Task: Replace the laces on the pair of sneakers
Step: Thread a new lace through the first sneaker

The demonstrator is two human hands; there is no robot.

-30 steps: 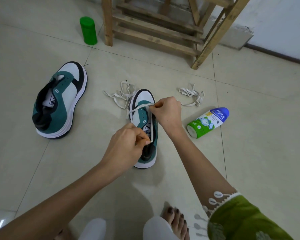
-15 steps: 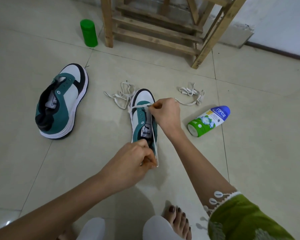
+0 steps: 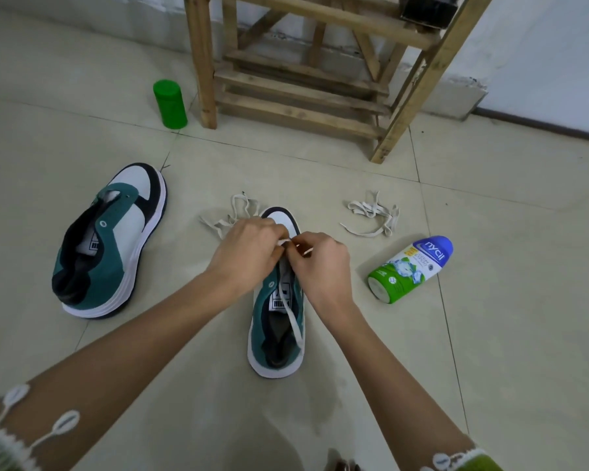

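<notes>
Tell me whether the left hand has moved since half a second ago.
Yes. Against the centre sneaker, the left hand went from the heel end forward to the toe end, meeting the right hand.

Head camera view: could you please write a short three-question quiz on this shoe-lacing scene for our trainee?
1. True or false: the green plastic cylinder lies on its side.
2. The left hand and right hand pinch the white flat lace nearer which end of the upright teal-and-white sneaker? A) toe; B) heel.
3. Fill in: the green-and-blue powder bottle lies on the tiled floor to that sneaker's ___.
Key: 1 false; 2 A; 3 right.
</notes>
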